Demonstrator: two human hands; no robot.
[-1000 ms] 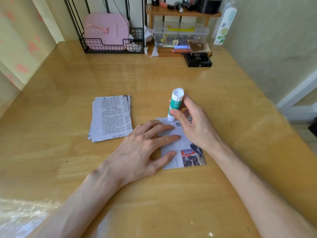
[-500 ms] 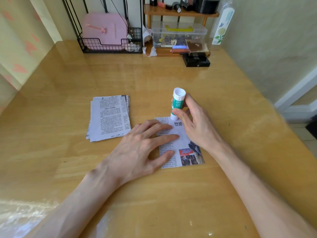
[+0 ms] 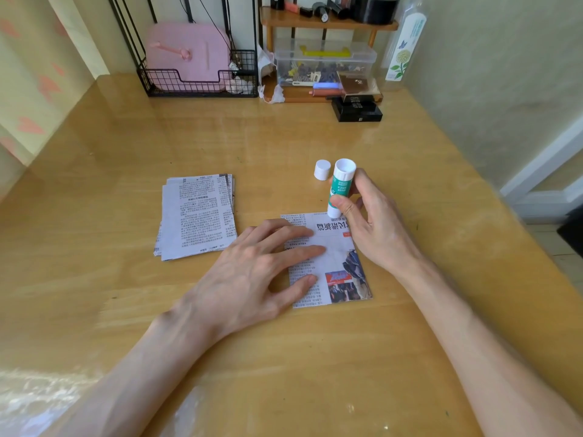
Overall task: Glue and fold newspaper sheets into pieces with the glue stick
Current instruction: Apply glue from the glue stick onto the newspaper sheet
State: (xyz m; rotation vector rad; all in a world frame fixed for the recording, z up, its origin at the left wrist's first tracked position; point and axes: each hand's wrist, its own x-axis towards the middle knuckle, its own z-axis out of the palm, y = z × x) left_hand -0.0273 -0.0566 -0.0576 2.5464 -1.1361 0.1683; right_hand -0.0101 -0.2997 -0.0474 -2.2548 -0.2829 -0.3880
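Left grip [image 3: 252, 279]: open. The fingers lie straight and spread, pressed flat on the left part of the newspaper sheet [image 3: 334, 257], palm down, with the heel of the hand on the bench [image 3: 284, 146] just beside the sheet's left edge.

Right grip [image 3: 375, 225]: closed round the glue stick [image 3: 340, 187]. My thumb is on the near side of the tube and the fingers curl behind it. The stick stands nearly upright, tilted slightly, with its white lower end meeting the far edge of the sheet near the far right corner. Whether glue is exposed at that end I cannot tell, as the thumb covers it.

Newspaper sheet: lies flat on the bench in front of me, printed side up, with a colour photograph at the near right corner. It is a small rectangle, its long side running away from me.

Cap [image 3: 322, 169]: white, standing on the bench just beyond the stick, to its left, apart from the sheet.

Stack of newspaper pieces [image 3: 197, 216]: on the bench to the left of the sheet, well clear of it, edges slightly fanned.

At the far edge of the bench: a black wire basket [image 3: 202, 80] holding a pink case [image 3: 189, 52], a wooden shelf [image 3: 328, 23] over a clear plastic box [image 3: 325, 61], and a black box [image 3: 359, 110] in front of these.
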